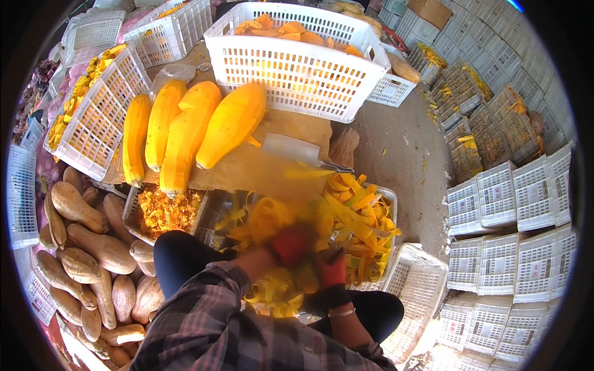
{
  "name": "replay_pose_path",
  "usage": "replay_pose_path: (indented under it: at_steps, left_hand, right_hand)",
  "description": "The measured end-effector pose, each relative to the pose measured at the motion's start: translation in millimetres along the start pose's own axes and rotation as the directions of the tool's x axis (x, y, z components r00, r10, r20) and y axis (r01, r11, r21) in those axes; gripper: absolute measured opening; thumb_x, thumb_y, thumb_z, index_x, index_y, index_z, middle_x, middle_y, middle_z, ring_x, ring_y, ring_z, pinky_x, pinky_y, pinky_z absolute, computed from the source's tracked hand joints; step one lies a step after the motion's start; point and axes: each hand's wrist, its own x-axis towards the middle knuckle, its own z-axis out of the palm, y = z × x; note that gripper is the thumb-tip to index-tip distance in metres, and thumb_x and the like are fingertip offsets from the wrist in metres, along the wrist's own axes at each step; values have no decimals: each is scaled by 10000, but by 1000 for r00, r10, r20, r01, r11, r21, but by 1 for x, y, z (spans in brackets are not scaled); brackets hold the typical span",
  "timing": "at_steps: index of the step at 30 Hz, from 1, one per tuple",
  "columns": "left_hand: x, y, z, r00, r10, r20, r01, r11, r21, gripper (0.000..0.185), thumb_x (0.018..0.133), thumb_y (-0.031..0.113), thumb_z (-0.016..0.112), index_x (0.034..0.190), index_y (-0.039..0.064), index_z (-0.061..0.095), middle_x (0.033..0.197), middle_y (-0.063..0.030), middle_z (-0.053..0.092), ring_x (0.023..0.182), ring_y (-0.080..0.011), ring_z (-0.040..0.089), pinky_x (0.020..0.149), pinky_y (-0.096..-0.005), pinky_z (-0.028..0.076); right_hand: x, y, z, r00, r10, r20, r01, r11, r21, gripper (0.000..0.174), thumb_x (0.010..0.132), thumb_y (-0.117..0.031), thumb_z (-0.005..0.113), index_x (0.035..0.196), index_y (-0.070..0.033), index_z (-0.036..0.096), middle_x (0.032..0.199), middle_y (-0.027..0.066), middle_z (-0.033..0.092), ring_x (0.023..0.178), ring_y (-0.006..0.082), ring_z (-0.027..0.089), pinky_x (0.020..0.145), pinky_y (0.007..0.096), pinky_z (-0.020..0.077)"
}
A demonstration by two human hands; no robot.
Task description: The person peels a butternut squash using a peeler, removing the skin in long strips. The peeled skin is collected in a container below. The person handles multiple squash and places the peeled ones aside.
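Observation:
My left hand [288, 246], in a red glove, is blurred over the yellow squash peelings [362, 222]. A hazy patch in the view hides what lies at its fingers. Beside it, my right hand [333, 268], also red-gloved, has its fingers closed around what looks like a metal peeler [341, 237]. Peelings lie beneath both hands and between my knees. Beyond them, several peeled orange squashes [232, 125] rest side by side on a brown board [297, 125]. A cleaver [290, 146] lies on that board, its handle pointing right.
A white crate [297, 69] of orange squash pieces stands at the back. Unpeeled squashes [100, 246] are heaped to my left, near a tub of orange pulp [132, 208]. On my right are a white basket [413, 287] and stacked crates [506, 264].

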Motion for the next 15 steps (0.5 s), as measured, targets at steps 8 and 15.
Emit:
replay_pose_path:
  at_steps: [8, 15]
  left_hand:
    - [-32, -8, -69, 891, -86, -446, -27, 970, -240, 605, 940, 277, 794, 1469, 54, 602, 1465, -222, 601, 1357, -441, 576, 1156, -515, 480]
    - [37, -164, -150, 580, -622, -526, 655, 740, -152, 533, 975, 233, 716, 1469, 91, 574, 1382, -214, 619, 1289, -423, 626, 1014, -538, 575]
  right_hand:
    - [-5, -31, -4, 994, 105, 18, -98, 839, 535, 781, 885, -211, 920, 1468, 24, 457, 1243, 130, 674, 1035, 207, 672, 838, 355, 599]
    - [0, -28, 10, 997, 37, 67, -66, 862, 503, 654, 913, -106, 872, 1438, -69, 483, 1132, 77, 655, 916, 175, 675, 741, 330, 591]
